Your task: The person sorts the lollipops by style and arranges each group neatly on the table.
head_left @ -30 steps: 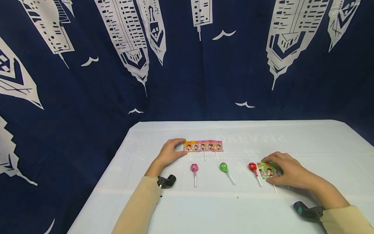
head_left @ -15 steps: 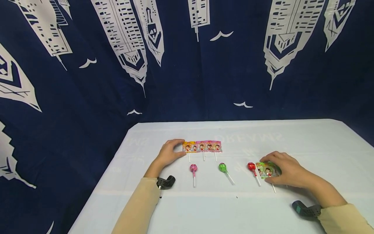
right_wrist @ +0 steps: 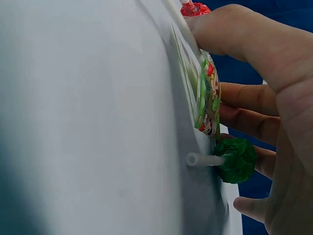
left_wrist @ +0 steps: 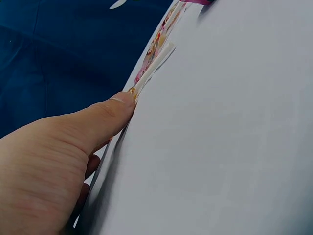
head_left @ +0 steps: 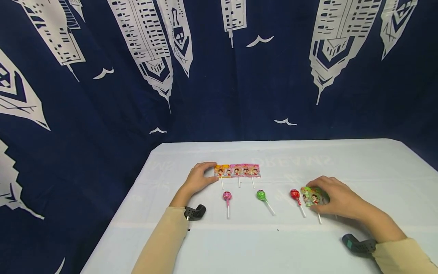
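Note:
The left hand (head_left: 199,178) holds the left end of a row of flat-wrapped lollipops, an orange packet (head_left: 222,171) beside pink packets (head_left: 245,170), between thumb and fingers. In the left wrist view the thumb of the left hand (left_wrist: 73,142) presses the packet's edge. On the right, the right hand (head_left: 338,198) grips a green flat-wrapped lollipop (head_left: 311,196) by its edges. The right wrist view shows that green packet (right_wrist: 209,100) within the right hand (right_wrist: 274,98), and a round dark green lollipop (right_wrist: 235,160) under the palm, near the fingers.
Between the hands, a pink round lollipop (head_left: 227,196), a green one (head_left: 261,195) and a red one (head_left: 295,194) lie on the white table (head_left: 239,247). The red one is just left of the green packet. A dark blue patterned cloth (head_left: 219,95) hangs behind.
The green packet in the right hand has shifted slightly away from the person and turned a little. The left hand and the row of packets have stayed in place.

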